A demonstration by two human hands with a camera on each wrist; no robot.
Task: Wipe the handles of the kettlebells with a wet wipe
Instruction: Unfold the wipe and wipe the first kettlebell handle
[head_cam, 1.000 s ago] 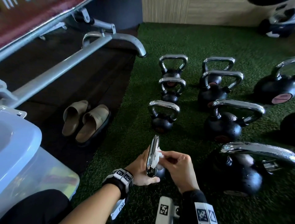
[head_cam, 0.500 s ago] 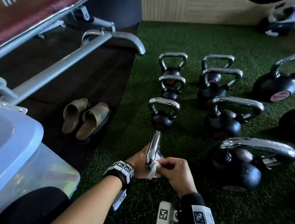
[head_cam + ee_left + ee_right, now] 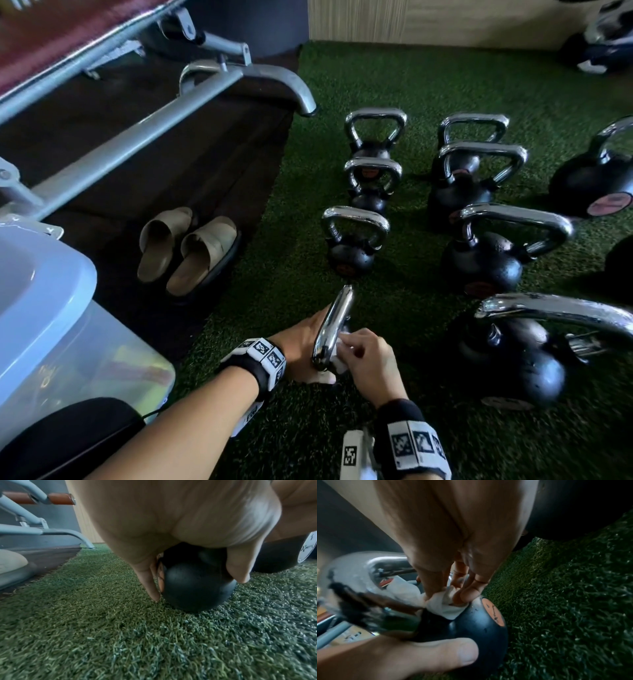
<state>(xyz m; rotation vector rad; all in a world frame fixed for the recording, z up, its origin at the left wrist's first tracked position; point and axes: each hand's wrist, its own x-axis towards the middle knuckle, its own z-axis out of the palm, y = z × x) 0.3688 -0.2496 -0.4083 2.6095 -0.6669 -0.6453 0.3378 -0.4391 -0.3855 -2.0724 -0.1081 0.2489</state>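
A small black kettlebell with a chrome handle [image 3: 334,325] stood on green artificial turf [image 3: 394,85], lower centre of frame. Its ball was clasped by the left hand [image 3: 301,346], fingers curled round. A crumpled white wet wipe [image 3: 443,605] was pinched against the handle base by the right hand [image 3: 368,363].

Green turf floor [image 3: 445,85], lying beside dark mat [image 3: 120,164]. Carrying, on turf: small kettlebell [image 3: 193,582]; three further small kettlebells [image 3: 352,240] lining up behind; larger kettlebells [image 3: 486,253] standing in a row to the right. Carrying, on mat: pair of beige slippers [image 3: 188,250]; grey bench frame [image 3: 144,137].
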